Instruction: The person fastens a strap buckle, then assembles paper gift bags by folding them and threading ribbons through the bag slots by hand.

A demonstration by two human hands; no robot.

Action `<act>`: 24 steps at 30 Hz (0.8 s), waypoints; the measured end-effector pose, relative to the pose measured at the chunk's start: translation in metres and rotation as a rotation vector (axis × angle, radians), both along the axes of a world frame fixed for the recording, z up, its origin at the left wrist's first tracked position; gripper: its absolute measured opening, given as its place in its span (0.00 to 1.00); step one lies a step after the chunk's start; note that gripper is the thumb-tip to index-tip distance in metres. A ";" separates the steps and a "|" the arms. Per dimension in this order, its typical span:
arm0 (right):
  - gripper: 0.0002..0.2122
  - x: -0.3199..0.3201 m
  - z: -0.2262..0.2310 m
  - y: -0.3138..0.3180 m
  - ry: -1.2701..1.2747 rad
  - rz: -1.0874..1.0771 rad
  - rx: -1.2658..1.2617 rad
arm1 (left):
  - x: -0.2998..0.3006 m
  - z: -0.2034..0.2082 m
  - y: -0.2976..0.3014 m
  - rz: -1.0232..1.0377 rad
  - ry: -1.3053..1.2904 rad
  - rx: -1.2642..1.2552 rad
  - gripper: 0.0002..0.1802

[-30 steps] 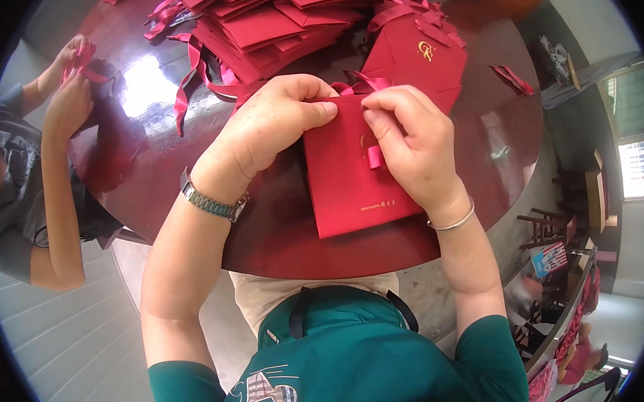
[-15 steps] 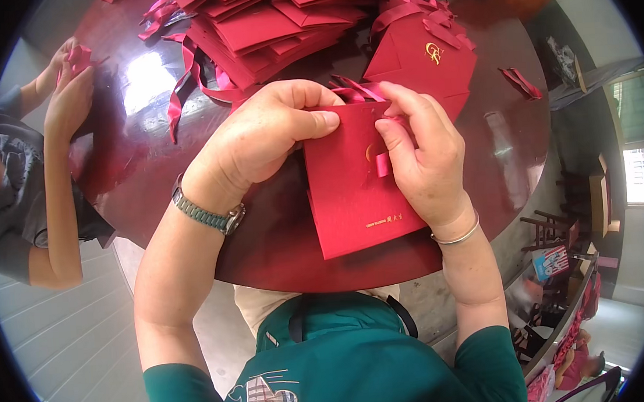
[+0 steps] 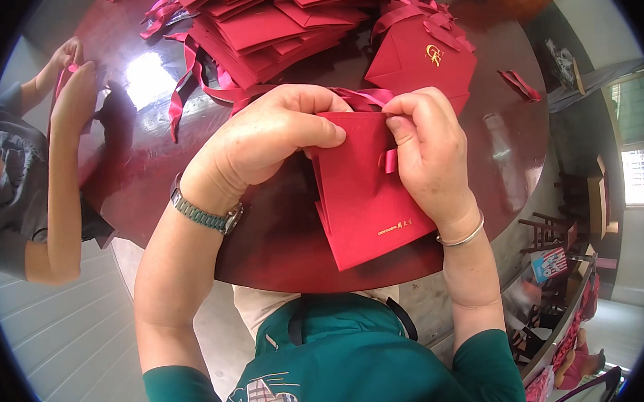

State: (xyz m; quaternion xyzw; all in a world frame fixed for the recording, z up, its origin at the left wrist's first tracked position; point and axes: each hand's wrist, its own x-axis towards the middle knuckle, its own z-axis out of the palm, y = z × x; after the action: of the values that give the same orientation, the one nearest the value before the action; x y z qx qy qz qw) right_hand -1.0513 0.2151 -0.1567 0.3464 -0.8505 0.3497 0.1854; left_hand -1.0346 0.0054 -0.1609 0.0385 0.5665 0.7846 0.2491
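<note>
A flat red paper gift bag (image 3: pixel 370 205) lies at the near edge of the round dark red table (image 3: pixel 265 241). My left hand (image 3: pixel 270 138) pinches the bag's top edge on the left. At the top right, my right hand (image 3: pixel 430 154) grips the same edge, where a pink ribbon (image 3: pixel 389 160) pokes through a hole. More ribbon (image 3: pixel 363 95) loops out behind the bag's top. I wear a metal watch on the left wrist and a thin bangle on the right.
A heap of flat red bags with ribbons (image 3: pixel 274 20) covers the far side of the table. Another red bag with a gold emblem (image 3: pixel 420 59) lies behind my right hand. At the left, another person's hands (image 3: pixel 75 83) hold something red. A loose ribbon piece (image 3: pixel 518 86) lies at right.
Both hands and the bag have shifted slightly right and nearer to me. The right fingers have moved up to the bag's top edge by the ribbon.
</note>
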 end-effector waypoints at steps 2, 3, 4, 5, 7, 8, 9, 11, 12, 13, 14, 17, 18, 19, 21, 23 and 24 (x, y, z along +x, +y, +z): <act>0.03 0.001 0.000 -0.002 0.006 0.005 0.002 | 0.002 -0.001 -0.002 0.004 0.025 -0.022 0.14; 0.03 0.001 0.001 -0.003 0.009 0.010 0.004 | 0.003 -0.003 -0.002 0.001 0.045 0.021 0.14; 0.03 0.001 0.000 -0.003 0.010 0.010 0.002 | 0.002 -0.005 -0.002 -0.001 0.062 0.063 0.14; 0.03 0.000 0.000 -0.004 -0.026 0.022 -0.008 | 0.002 -0.006 -0.002 -0.001 0.064 0.061 0.14; 0.04 0.000 0.000 -0.003 -0.059 0.031 -0.019 | 0.002 -0.006 -0.001 -0.022 0.085 0.086 0.13; 0.04 -0.001 0.000 -0.001 -0.054 0.028 -0.029 | 0.002 -0.004 0.000 -0.025 0.089 0.086 0.13; 0.05 -0.001 0.001 -0.001 -0.048 0.025 -0.040 | 0.003 -0.001 0.002 0.009 0.073 0.055 0.13; 0.06 0.003 0.005 0.000 -0.082 -0.027 -0.117 | 0.007 0.003 0.003 0.046 0.058 0.021 0.13; 0.06 0.007 0.008 0.001 -0.120 -0.080 -0.192 | 0.008 0.003 0.005 0.090 0.051 0.000 0.12; 0.06 0.008 0.012 0.002 -0.116 -0.069 -0.195 | 0.009 0.002 0.004 0.145 0.047 -0.023 0.11; 0.06 0.009 0.017 0.006 -0.131 0.010 -0.117 | 0.009 0.002 0.004 0.155 0.051 -0.026 0.11; 0.06 0.010 0.024 0.008 -0.060 0.142 0.033 | 0.007 -0.001 0.007 0.219 0.113 -0.098 0.11; 0.07 0.011 0.023 0.006 -0.044 0.148 0.022 | 0.007 -0.002 0.007 0.238 0.140 -0.156 0.11; 0.07 0.013 0.024 0.004 -0.026 0.149 0.011 | 0.006 -0.002 0.007 0.252 0.168 -0.213 0.11; 0.07 0.015 0.021 -0.006 -0.061 0.096 -0.033 | 0.005 -0.004 0.006 0.248 0.229 -0.244 0.10; 0.06 0.014 0.015 -0.011 -0.222 0.088 -0.120 | 0.005 -0.005 0.006 0.233 0.291 -0.270 0.10; 0.06 0.014 0.013 -0.012 -0.214 0.057 -0.118 | 0.006 -0.002 0.006 0.237 0.286 -0.264 0.10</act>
State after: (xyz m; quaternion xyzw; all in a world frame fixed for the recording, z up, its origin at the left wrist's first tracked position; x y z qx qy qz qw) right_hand -1.0373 0.2033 -0.1440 0.3196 -0.8331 0.4393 0.1035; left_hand -1.0282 0.0119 -0.1632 0.0493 0.6943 0.7141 0.0752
